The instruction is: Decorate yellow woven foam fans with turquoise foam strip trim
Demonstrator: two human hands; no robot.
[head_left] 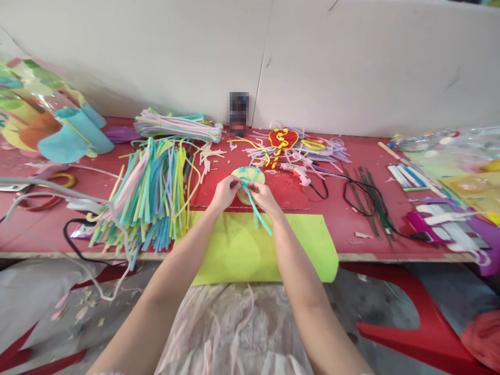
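Note:
My left hand (227, 192) and my right hand (263, 196) meet over the middle of the table, fingertips pinched. Between them is a turquoise pipe cleaner (255, 205), its loose ends trailing down toward me. Just behind the fingers lies a round pale-yellow piece (236, 173) with turquoise pipe cleaner along its upper part. My fingers cover some of this piece, so I cannot tell whether the strand is joined to it. Under the hands is a red sheet (289, 195), and a lime-green sheet (300, 245) hangs over the table's front edge.
A big bunch of pipe cleaners (156, 192) lies left, with another bundle (175, 126) behind. Behind my hands is a red-and-yellow heart (283, 138); a pink glue gun (300, 174) with a black cord lies right. Scissors (17, 186), markers (408, 176) and paper-wrapped bottles (74, 130) flank these.

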